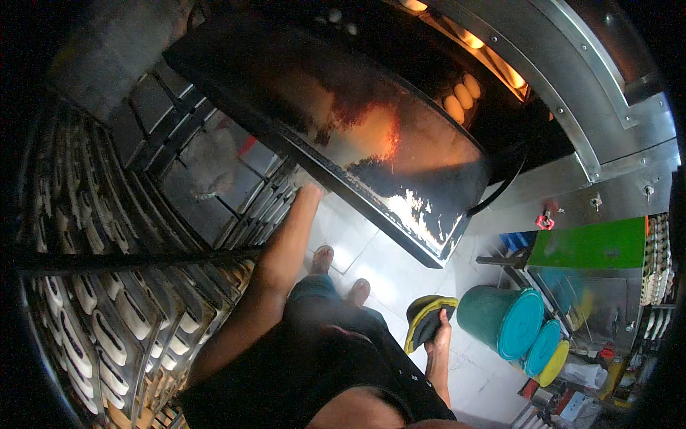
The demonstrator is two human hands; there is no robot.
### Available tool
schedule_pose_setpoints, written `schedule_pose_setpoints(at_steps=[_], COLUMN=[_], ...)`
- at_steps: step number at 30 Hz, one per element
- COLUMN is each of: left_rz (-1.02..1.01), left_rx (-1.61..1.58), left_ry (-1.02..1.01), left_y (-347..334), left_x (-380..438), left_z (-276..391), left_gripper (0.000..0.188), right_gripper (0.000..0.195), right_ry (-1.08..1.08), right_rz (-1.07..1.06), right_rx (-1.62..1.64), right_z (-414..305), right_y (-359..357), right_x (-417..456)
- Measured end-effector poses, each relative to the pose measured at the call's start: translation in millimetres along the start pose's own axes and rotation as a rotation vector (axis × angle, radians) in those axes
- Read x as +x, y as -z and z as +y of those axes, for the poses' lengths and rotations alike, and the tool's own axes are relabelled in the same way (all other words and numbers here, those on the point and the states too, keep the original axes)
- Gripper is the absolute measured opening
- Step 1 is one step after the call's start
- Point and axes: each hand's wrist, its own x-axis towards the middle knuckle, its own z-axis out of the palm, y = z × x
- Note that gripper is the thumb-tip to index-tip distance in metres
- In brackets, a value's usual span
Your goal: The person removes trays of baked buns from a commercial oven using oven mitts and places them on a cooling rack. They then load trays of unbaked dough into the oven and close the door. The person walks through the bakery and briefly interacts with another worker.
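Observation:
My right hand (440, 335) grips a folded dark pad with yellow edging (423, 324), held low beside my body. My left arm reaches forward to the near lower edge of the open oven door (370, 128). The left hand (310, 187) is blurred and partly hidden by that edge, so what its fingers hold is unclear. Behind the dark, scorched door, several pale oval bread rolls (462, 99) lie inside the dim oven. An orange glow (471, 38) shows along the oven's upper opening.
Racks of trays with slashed, elongated dough pieces (120, 343) stand close on my left. At the right are lidded teal buckets (520, 324), a yellow lid (554, 364), a green-topped cabinet (589, 244) and stacked egg trays (656, 263). A red valve knob (545, 220) juts from the oven front.

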Motion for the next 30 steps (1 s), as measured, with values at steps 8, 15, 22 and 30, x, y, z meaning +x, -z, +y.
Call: schedule_pose_setpoints(at_steps=[8, 15, 22, 30], left_rz=[-0.044, -0.097, -0.081, -0.16], left_rx=[0.147, 0.285, 0.319, 0.494], left_ry=[-0.176, -0.406, -0.538, -0.569], left_y=[28, 36, 40, 30], left_x=[19, 42, 51, 39], left_z=[-37, -92, -113, -100], left_gripper=[0.061, 0.058, 0.056, 0.061], right_gripper=[0.046, 0.024, 0.036, 0.057], right_ry=[-0.097, -0.002, 0.007, -0.712], right_rz=[0.053, -0.224, -0.67, -0.335], right_rx=[-0.309, -1.353, -1.693, -1.861], right_z=[46, 63, 25, -18], right_y=[35, 142, 241, 115], right_x=[6, -14, -30, -29])
